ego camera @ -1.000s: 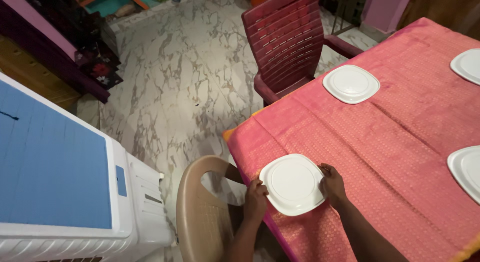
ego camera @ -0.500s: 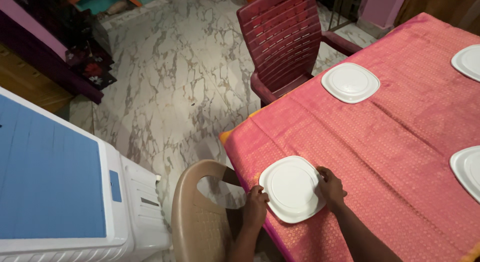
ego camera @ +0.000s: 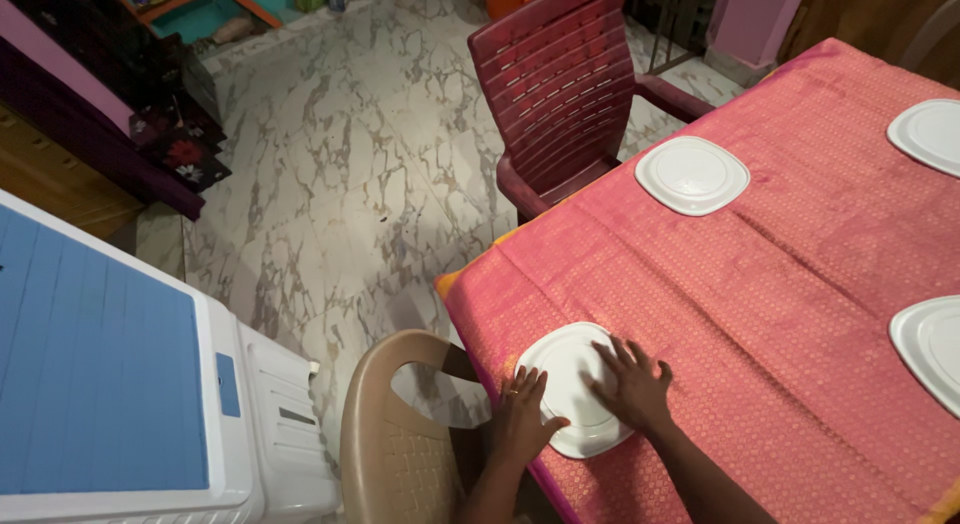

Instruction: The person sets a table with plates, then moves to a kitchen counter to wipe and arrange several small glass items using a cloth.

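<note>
Four white plates [ego camera: 690, 174] on the table; both hands [ego camera: 630, 384] rest flat, fingers spread, on one.

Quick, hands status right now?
Left hand: open, fingers flat on the white plate edge.
Right hand: open, fingers spread, palm down on the plate.

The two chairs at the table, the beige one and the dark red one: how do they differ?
The beige chair has a back with one open hole at the top; the dark red chair has a slatted back. The beige chair is at the table's corner, next to the left hand; the dark red chair is further along that side. Both look like plastic.
</note>
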